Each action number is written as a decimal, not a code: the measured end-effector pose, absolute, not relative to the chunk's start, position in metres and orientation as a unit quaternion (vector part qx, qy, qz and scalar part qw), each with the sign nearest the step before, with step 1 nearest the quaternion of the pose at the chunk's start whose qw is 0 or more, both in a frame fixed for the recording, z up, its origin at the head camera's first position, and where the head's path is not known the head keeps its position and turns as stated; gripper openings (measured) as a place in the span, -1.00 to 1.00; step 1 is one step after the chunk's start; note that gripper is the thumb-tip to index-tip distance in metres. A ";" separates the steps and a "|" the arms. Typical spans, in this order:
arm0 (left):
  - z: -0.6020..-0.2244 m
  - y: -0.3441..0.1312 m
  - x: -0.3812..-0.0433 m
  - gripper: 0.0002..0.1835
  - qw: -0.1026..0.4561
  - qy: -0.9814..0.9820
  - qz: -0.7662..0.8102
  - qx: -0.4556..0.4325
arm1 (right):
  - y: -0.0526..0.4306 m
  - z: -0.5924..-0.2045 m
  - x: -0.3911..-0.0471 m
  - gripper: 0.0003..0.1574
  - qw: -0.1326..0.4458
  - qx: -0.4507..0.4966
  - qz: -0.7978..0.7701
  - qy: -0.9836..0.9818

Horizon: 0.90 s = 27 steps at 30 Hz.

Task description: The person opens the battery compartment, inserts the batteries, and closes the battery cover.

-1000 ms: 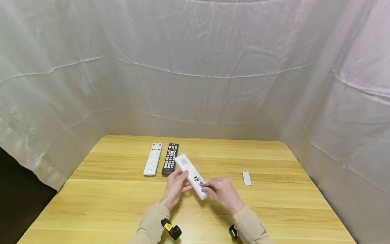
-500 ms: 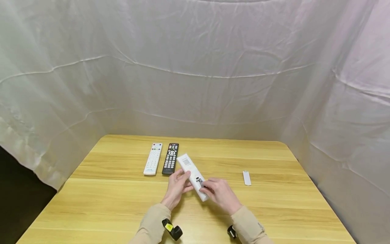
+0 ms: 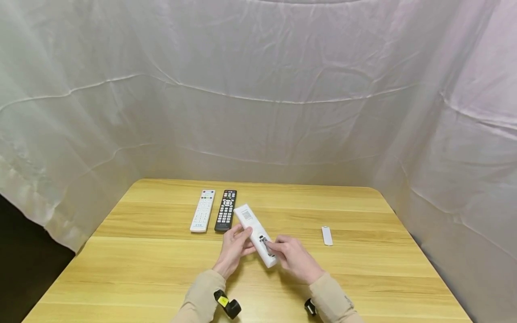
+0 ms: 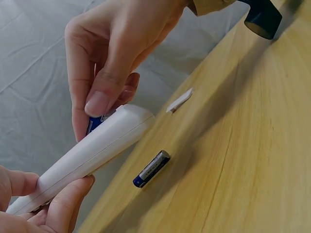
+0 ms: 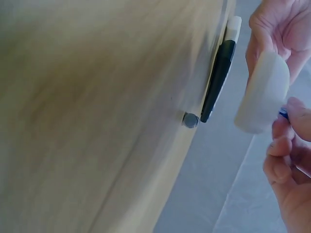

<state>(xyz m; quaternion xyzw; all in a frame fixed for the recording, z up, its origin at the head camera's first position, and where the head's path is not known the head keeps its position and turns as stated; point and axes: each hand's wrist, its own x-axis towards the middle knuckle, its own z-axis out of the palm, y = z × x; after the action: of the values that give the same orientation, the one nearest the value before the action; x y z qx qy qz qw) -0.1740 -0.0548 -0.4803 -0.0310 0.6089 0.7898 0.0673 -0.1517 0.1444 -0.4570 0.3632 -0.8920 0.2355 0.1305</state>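
A white remote control (image 3: pixel 250 220) is tilted back side up in my left hand (image 3: pixel 233 247), thumb on its back and fingers beneath. Its battery compartment (image 3: pixel 263 241) is uncovered, with metal and dark parts showing inside. At that compartment, my right hand (image 3: pixel 295 258) pinches a blue battery (image 4: pixel 92 125) between thumb and forefinger, the thumb lying over it in the left wrist view. Most of this battery is hidden by the fingers and the remote's edge. Another blue battery (image 4: pixel 151 169) lies on the table below the remote.
A second white remote (image 3: pixel 203 211) and a black remote (image 3: pixel 225 211) lie side by side, buttons up, behind my left hand. To the right is a small white battery cover (image 3: pixel 327 236) on the wooden table (image 3: pixel 363 269). A grey curtain (image 3: pixel 258 125) hangs behind it.
The right fingers have pressed closer into the compartment, and the battery they hold sits lower there. The white remote has shifted slightly right, its lower end tipping down a little.
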 end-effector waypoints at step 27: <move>-0.478 -0.060 -0.173 -0.46 0.076 0.610 0.788 -0.011 | 0.146 -0.459 -0.158 -0.71 -0.001 0.210 0.456 -0.865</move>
<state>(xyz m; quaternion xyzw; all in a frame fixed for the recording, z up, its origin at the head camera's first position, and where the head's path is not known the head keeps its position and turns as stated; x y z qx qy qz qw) -0.1725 -0.0605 -0.4779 -0.0106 0.6104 0.7884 0.0757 -0.1578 0.1465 -0.4592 0.2101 -0.8647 0.4562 -0.0007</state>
